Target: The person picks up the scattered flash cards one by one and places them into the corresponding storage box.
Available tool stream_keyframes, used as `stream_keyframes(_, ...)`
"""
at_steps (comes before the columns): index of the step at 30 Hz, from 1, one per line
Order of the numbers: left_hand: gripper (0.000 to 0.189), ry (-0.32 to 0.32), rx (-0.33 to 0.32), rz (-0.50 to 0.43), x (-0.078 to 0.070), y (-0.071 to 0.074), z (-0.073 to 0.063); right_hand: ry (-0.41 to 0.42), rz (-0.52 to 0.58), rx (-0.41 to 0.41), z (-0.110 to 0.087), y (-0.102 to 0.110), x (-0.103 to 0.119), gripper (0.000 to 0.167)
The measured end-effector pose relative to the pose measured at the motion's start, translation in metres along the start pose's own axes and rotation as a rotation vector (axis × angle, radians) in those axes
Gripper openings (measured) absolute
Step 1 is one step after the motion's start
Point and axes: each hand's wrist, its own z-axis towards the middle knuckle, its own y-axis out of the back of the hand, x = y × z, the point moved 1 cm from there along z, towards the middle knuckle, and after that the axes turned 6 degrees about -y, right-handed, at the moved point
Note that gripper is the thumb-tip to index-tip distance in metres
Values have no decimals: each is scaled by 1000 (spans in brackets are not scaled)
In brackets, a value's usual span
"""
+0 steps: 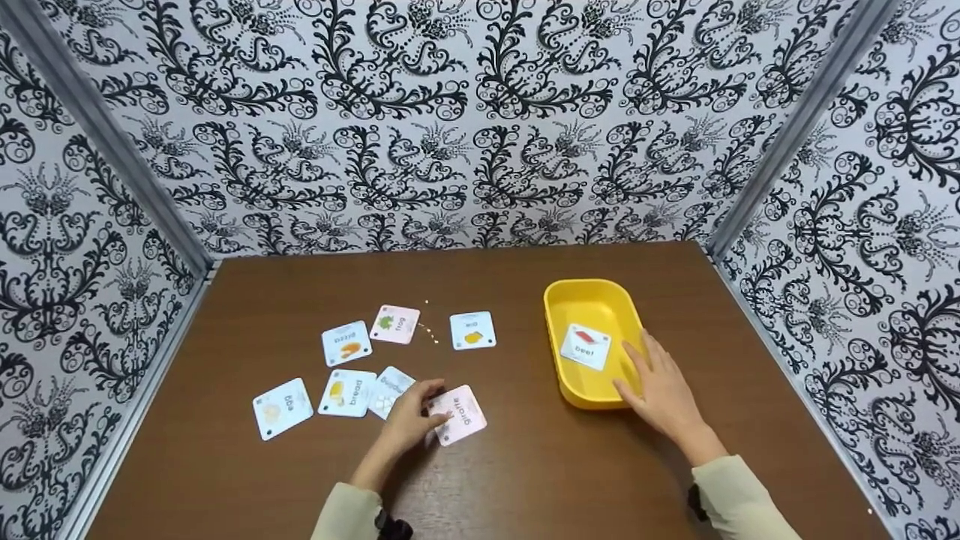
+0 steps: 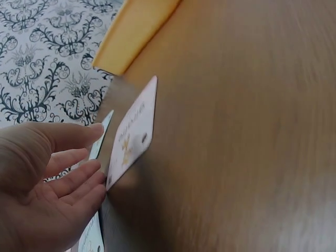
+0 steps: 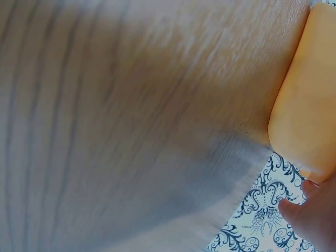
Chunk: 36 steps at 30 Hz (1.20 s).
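My left hand (image 1: 409, 424) is at the left edge of a pink giraffe card (image 1: 466, 420), its thumb overlapping the card in the head view. In the left wrist view, the fingertips are right at the edge of the giraffe card (image 2: 134, 128), with the thumb apart from its face. A pale blue card (image 1: 388, 386) lies partly hidden behind this hand. My right hand (image 1: 664, 390) is at the right rim of a yellow tray (image 1: 553, 360), fingers spread and thumb toward its near end. Inside the tray lies a beef card (image 1: 586, 349).
Left of the tray, a blue card with a yellow picture (image 1: 472, 330) lies on the brown table (image 1: 540, 480). Further left are frog (image 1: 395, 324), pizza (image 1: 347, 343), bread (image 1: 347, 392) and egg (image 1: 283, 409) cards. Tiny pale bits lie beside the frog card. Patterned walls (image 1: 450, 150) enclose the table.
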Motion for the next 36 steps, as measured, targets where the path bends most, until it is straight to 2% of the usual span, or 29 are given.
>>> stream_keyframes(4,54,-7,4,40,4,0,-3,15,-5,-11,0,0,0,64)
stream_keyframes(10,61,-4,17,265,4,-1,-6,21,-14,-13,0,1,1,64)
stream_keyframes(13,67,9,19,337,3,-4,-7,17,-14,-11,0,1,1,65)
stream_keyframes(18,70,18,1,388,5,-8,-9,14,-13,-11,0,1,2,64)
stream_keyframes(24,63,50,-22,439,4,-9,-10,13,0,-17,-1,3,3,63)
stream_keyframes(30,52,66,-82,423,5,-10,-9,-3,8,-1,-1,4,3,65)
stream_keyframes(36,44,134,-160,386,5,-11,-11,-9,-1,12,1,2,1,64)
